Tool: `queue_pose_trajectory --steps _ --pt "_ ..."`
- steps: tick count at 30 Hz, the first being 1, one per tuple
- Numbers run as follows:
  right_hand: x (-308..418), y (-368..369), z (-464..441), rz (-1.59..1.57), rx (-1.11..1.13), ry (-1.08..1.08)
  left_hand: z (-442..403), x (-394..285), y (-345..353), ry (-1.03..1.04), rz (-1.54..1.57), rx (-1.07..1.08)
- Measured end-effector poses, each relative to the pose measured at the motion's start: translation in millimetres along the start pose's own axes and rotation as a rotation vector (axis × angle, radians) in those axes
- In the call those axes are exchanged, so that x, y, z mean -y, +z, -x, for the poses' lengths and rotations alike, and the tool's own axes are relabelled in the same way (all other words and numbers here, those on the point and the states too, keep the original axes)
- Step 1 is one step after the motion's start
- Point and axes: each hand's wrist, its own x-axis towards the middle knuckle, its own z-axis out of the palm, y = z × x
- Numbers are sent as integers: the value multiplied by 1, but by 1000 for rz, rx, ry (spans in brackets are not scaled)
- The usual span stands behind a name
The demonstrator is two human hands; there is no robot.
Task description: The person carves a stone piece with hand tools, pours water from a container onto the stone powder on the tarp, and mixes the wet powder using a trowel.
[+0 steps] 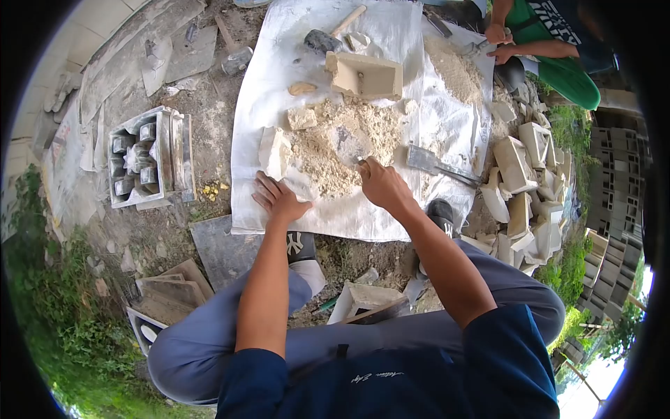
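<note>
My right hand (385, 185) is closed around the handle of what looks like a trowel, its flat grey blade (350, 144) dusted over and lying in a heap of crumbled tan material (324, 164). My left hand (278, 200) rests with fingers spread at the near left edge of the white sheet (255, 91), beside a pale broken chunk (300, 187). Just beyond it leans a larger pale block piece (274, 151). Behind the heap lies a broken hollow block (365, 75), near a mallet with a dark head (322, 42).
A flat metal tool (440, 164) lies right of the heap. Broken blocks (520, 164) are piled at the right. On the left ground stand a metal mould (142, 157) and a hammer (237, 61). Another person's hands (499, 43) work at top right.
</note>
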Motion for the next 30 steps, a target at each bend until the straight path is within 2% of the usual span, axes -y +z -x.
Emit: queue_pose_trajectory --steps 2,6,9,13,16,19,20,23,27,29,30 --pt "20 15 -20 81 41 -59 -4 1 -2 8 -21 38" --pt "-23 41 -24 58 -7 -66 0 6 -2 17 6 30" --pt "-49 27 -16 53 -14 -120 -3 1 -7 18 10 30" --pt "-9 -8 -8 103 48 -107 -4 -2 -13 -2 -17 33" --pt "13 4 -30 15 -64 -155 -6 3 1 2 -13 42" --pt "-23 47 -35 44 -113 -151 -7 4 -6 18 -13 -10" --pt "-25 40 -26 26 -32 -68 -4 3 -11 10 -3 12" --pt "-52 15 -4 112 -55 -49 -5 -3 -12 14 -7 65" --pt "-88 -11 5 -36 -311 -2 -7 0 -6 5 -10 69" --pt "-100 -19 -9 -90 -426 119 -2 -1 -9 2 8 66" --pt "-101 -22 -18 -91 -424 124 0 -2 -10 2 5 71"
